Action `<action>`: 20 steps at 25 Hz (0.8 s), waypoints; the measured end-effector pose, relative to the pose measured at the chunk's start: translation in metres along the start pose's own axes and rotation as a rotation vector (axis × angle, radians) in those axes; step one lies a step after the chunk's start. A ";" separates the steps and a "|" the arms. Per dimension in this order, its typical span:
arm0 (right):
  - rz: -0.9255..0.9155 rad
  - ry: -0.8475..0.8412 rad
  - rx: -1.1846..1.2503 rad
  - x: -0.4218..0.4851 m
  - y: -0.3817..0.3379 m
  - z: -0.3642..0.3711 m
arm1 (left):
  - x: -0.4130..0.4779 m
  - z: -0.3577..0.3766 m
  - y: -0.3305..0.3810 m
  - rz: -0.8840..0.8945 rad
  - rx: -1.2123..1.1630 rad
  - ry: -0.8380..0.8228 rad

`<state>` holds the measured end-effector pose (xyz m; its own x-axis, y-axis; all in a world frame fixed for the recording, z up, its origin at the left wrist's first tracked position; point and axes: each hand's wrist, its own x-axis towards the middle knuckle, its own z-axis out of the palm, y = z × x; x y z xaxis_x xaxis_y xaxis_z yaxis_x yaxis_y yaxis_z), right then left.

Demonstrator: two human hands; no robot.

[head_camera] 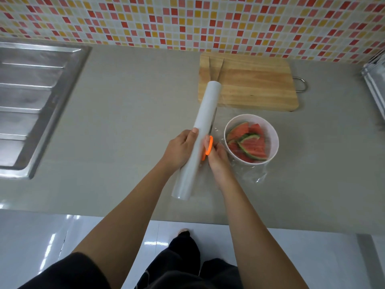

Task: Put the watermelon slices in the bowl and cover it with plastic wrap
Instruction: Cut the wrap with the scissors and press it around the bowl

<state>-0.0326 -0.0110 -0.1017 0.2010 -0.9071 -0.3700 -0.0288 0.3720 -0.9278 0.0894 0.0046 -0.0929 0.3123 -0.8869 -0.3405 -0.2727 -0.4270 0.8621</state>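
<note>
I can barely make out the scissors: the white plastic wrap roll hides the blades, and only the orange handles show, gripped by the right hand. The left hand clasps the smooth tube. Just right, the round pale bowl holds the red, green-rinded watermelon slices, with crinkled clear film around it.

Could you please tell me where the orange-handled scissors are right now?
Head view, centre: the scissors are held in the right hand, between the plastic wrap roll and the bowl.

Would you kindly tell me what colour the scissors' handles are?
Orange; the scissors' handles show best in the head view.
</note>
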 end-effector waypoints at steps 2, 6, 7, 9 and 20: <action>-0.008 0.046 0.010 0.005 -0.004 0.004 | 0.003 -0.005 0.000 0.022 0.035 -0.003; -0.008 0.070 0.034 0.011 -0.002 0.010 | 0.007 -0.016 -0.002 0.039 0.086 -0.018; 0.004 0.075 0.023 0.013 -0.002 0.012 | 0.008 -0.018 -0.003 0.041 0.091 -0.025; 0.008 0.093 0.007 0.017 -0.003 0.014 | 0.009 -0.021 -0.004 0.049 0.099 -0.037; -0.047 0.053 0.023 0.041 -0.012 0.023 | 0.012 -0.038 -0.007 0.047 0.135 -0.044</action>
<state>-0.0018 -0.0485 -0.1045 0.1489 -0.9325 -0.3289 0.0022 0.3329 -0.9429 0.1300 0.0039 -0.0887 0.2567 -0.9122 -0.3195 -0.4066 -0.4018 0.8205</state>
